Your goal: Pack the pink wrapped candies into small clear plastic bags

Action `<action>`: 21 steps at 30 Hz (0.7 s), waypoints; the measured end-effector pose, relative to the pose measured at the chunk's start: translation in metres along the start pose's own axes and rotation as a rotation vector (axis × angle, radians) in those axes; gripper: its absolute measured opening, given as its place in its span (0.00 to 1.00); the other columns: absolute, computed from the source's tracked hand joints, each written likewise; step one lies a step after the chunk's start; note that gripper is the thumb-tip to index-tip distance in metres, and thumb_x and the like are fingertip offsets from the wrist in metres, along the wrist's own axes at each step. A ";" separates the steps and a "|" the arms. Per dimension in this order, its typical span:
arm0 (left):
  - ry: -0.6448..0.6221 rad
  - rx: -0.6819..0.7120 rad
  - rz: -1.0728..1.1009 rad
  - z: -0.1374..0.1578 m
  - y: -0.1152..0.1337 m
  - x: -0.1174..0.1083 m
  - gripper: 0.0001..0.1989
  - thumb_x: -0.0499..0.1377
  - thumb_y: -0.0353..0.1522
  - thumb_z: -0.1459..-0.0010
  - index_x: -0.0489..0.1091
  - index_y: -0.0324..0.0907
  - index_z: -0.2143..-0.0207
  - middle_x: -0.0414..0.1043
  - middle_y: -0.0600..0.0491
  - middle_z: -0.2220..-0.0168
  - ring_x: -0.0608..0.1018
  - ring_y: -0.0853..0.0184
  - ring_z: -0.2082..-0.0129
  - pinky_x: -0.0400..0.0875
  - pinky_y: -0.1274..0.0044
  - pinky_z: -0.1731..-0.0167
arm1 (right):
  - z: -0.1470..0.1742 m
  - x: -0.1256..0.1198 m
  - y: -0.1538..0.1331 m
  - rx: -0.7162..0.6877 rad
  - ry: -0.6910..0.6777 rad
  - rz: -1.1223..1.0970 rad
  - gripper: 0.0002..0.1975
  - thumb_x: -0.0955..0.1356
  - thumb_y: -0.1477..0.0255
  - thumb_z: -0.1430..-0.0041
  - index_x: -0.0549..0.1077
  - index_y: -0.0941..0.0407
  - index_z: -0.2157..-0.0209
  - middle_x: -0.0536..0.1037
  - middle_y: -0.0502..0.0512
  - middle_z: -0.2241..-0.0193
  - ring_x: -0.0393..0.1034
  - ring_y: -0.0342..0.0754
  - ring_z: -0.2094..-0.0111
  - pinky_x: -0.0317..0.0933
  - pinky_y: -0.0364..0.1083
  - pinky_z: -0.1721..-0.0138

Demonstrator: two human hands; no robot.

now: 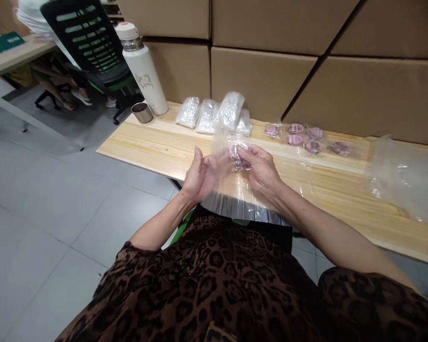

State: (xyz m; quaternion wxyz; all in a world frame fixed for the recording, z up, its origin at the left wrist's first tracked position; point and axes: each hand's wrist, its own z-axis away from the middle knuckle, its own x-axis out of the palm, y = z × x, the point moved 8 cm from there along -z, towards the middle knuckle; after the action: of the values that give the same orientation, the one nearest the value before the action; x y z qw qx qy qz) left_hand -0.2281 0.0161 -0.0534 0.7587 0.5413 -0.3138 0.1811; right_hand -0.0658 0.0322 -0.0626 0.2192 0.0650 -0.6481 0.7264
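Hands close together over table [146,147]. Right hand [264,168] pinches pink packet [233,151], thumb on top, between both hands. Left hand [200,178] half open, thumb raised, at clear film [246,209]; fingers blurred, can't tell if gripping. Beyond: other packets [313,147], plastic bundles [207,116], white flask [148,78].

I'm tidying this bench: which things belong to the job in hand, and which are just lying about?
Job, apparently:
pink packet in the right hand
clear sheet
loose pink packets
perhaps the wrapped bundles and plastic pile

Just lying about, apparently:
white flask
metal cup
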 end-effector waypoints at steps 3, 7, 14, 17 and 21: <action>0.015 -0.011 0.027 -0.014 -0.008 0.006 0.21 0.55 0.39 0.20 0.75 0.43 0.69 0.86 0.45 0.50 0.83 0.60 0.39 0.69 0.64 0.28 | -0.002 0.001 -0.002 -0.048 0.022 -0.005 0.10 0.81 0.68 0.44 0.80 0.53 0.65 0.83 0.51 0.64 0.78 0.46 0.61 0.76 0.47 0.55; -0.110 -0.069 -0.056 -0.027 -0.021 0.026 0.17 0.53 0.32 0.21 0.81 0.38 0.58 0.86 0.41 0.49 0.82 0.56 0.36 0.64 0.62 0.23 | -0.005 -0.001 -0.005 -0.101 0.031 -0.011 0.10 0.80 0.67 0.42 0.80 0.51 0.62 0.84 0.51 0.61 0.79 0.47 0.56 0.76 0.49 0.48; -0.222 -0.296 -0.071 -0.027 -0.041 0.039 0.16 0.61 0.45 0.25 0.82 0.50 0.44 0.86 0.48 0.47 0.87 0.56 0.48 0.80 0.60 0.37 | -0.001 -0.010 -0.013 -0.259 0.079 -0.015 0.29 0.82 0.61 0.49 0.73 0.47 0.48 0.82 0.50 0.57 0.79 0.50 0.55 0.76 0.51 0.51; -0.190 -0.259 -0.068 -0.033 -0.042 0.034 0.14 0.64 0.43 0.26 0.82 0.46 0.47 0.85 0.48 0.48 0.85 0.63 0.57 0.82 0.67 0.42 | 0.004 -0.012 -0.019 -0.320 0.085 0.048 0.32 0.83 0.59 0.51 0.72 0.45 0.46 0.81 0.50 0.54 0.78 0.50 0.52 0.75 0.52 0.48; -0.131 -0.241 -0.057 -0.040 -0.046 0.025 0.10 0.70 0.38 0.32 0.82 0.41 0.53 0.85 0.46 0.56 0.85 0.60 0.55 0.80 0.66 0.42 | 0.004 -0.018 -0.021 -0.295 0.122 0.180 0.24 0.81 0.56 0.48 0.74 0.48 0.55 0.80 0.51 0.56 0.75 0.49 0.54 0.75 0.51 0.49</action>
State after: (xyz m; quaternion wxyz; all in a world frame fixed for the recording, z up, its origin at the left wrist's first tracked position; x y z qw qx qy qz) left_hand -0.1695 0.0360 -0.0779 0.8011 0.4655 -0.3666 0.0848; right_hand -0.0420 0.0255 -0.0501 0.1990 -0.0703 -0.7364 0.6428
